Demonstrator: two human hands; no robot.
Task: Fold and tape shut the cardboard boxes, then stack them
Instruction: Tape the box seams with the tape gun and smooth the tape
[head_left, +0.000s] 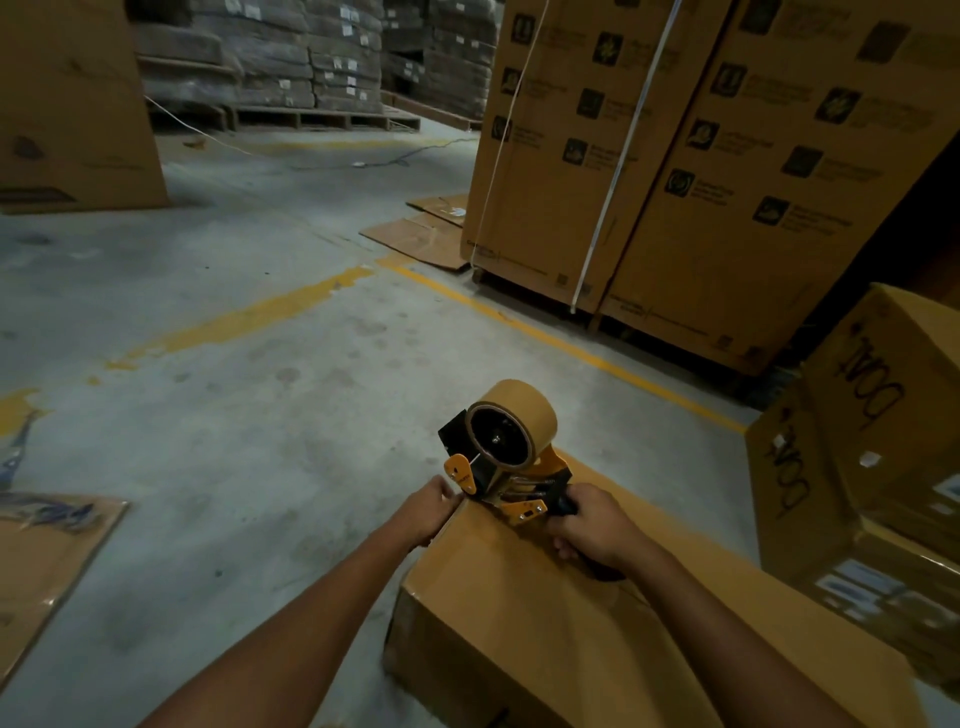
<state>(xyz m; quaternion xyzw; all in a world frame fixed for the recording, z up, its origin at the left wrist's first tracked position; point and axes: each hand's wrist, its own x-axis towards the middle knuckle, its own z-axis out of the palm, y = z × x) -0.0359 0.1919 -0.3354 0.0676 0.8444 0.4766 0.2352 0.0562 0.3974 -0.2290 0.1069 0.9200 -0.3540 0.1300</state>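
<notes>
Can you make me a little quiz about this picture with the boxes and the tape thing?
1. Which hand grips the handle of the tape dispenser? A) left B) right C) both
2. True or false: the tape dispenser is lying on the floor.
3. Fill in the gap: the painted lines on the concrete are ____.

Key:
1. B, the right hand.
2. False, it sits on top of the cardboard box, at its far edge.
3. Yellow.
</notes>
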